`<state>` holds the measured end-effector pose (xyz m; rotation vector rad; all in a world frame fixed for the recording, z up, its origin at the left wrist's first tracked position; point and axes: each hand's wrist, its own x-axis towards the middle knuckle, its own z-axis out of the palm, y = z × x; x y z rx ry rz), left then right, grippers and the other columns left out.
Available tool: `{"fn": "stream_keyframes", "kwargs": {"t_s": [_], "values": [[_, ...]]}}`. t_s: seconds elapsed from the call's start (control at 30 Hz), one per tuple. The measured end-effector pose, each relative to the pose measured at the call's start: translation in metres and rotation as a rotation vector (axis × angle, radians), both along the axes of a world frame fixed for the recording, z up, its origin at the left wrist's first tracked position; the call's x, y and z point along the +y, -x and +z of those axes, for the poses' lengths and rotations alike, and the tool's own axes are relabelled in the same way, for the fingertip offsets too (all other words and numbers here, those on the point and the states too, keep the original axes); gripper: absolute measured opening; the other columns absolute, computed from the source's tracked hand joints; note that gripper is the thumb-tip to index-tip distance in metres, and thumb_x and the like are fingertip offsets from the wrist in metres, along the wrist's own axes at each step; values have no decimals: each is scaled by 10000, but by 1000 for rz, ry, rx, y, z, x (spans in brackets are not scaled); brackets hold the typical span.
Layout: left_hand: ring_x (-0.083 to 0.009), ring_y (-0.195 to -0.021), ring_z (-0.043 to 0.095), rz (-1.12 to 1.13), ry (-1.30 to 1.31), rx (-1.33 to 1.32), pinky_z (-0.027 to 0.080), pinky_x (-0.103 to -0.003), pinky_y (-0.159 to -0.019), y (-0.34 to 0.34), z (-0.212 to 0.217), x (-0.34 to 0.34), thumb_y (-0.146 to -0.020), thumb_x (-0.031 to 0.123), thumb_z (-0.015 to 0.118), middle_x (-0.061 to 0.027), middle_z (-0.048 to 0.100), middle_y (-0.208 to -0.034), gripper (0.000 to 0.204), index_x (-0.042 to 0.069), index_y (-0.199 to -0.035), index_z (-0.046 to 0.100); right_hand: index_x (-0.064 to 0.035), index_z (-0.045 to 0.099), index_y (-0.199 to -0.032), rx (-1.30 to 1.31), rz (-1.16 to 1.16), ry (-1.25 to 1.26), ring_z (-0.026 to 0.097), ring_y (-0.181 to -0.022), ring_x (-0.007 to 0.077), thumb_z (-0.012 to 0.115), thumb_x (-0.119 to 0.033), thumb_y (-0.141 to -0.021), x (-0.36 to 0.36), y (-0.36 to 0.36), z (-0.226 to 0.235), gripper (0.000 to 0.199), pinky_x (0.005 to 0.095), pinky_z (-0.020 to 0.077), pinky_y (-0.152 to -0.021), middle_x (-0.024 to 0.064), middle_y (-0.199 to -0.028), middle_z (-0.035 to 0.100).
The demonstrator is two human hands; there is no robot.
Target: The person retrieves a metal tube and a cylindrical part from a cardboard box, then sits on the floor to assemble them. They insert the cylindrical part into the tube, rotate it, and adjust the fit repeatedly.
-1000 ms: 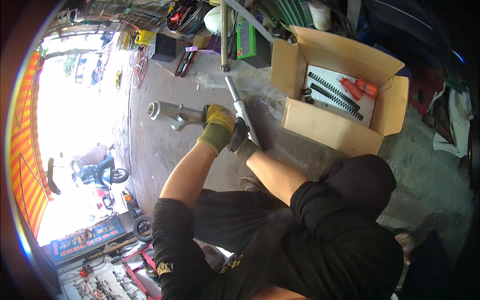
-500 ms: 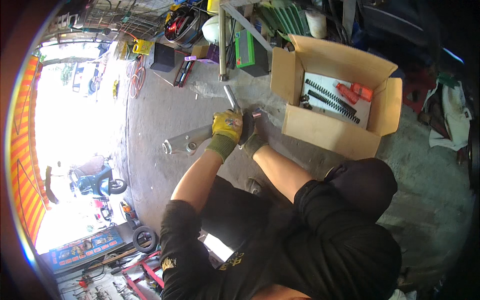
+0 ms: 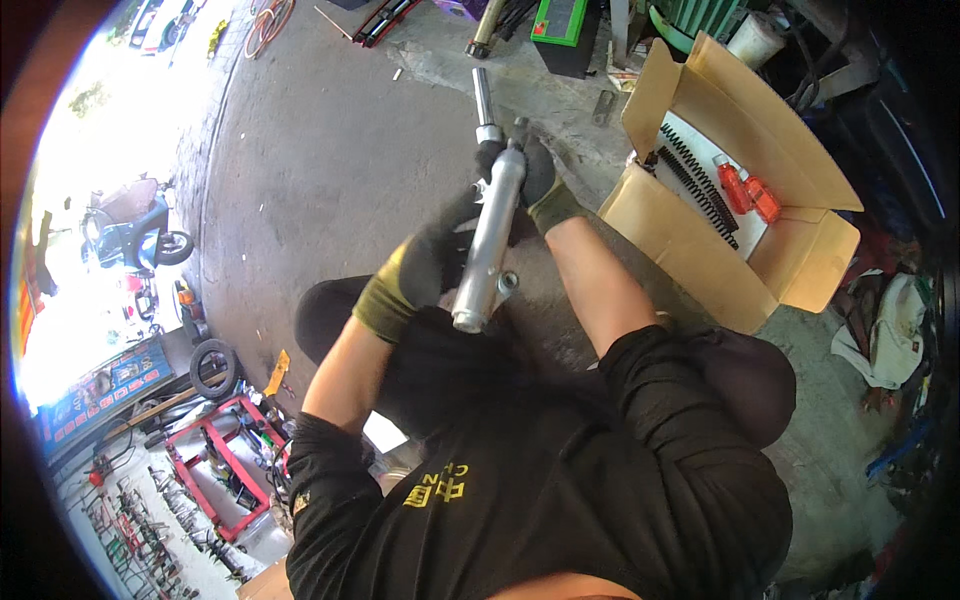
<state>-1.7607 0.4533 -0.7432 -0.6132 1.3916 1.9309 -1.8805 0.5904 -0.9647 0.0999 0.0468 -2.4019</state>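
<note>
A silver motorcycle fork leg [image 3: 492,235] stands tilted in front of my body, its lower end towards me. My right hand [image 3: 540,178], in a dark-palmed work glove, is closed around its upper part. A chrome tube with a collar [image 3: 484,100] sticks out beyond the fingers, beside the leg's far end; how the two join is hidden. My left hand [image 3: 435,255], gloved in grey with a yellow-green cuff, is just left of the leg. Its fingers are blurred by motion and partly behind the leg, so their grip cannot be made out.
To the right, an open cardboard box [image 3: 690,245] holds black coil springs [image 3: 700,185] and red bottles [image 3: 748,192]. A green-topped battery [image 3: 562,35] stands beyond. At lower left are a red metal frame [image 3: 222,465], a tire [image 3: 213,367] and many tools.
The fork leg has swung from lying sideways to pointing towards me. My left hand has come off its earlier place and moved nearer my body. The view has shifted.
</note>
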Motion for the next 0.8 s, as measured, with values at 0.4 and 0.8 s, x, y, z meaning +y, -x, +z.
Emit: {"fn": "stream_keyframes", "kwargs": {"t_s": [0.4,0.8], "values": [[-240,-798,731,-17,-25,-250,611,-374,-690,-3,-3,58,-959,140,712,-149,726,-933,250,12,-1142,598,43,610,-1234,-34,-53,-88,744,-921,311,554,-600,-1022,34,15,-20,679,439,629,-846,175,-1012,718],[-225,-867,727,38,-79,-252,616,-360,-774,-24,-4,58,-894,63,739,-110,692,-972,496,31,-1319,484,5,605,-1310,-65,98,-116,725,-1045,336,470,-628,-1053,52,23,4,696,473,611,-916,223,-1173,706]]}}
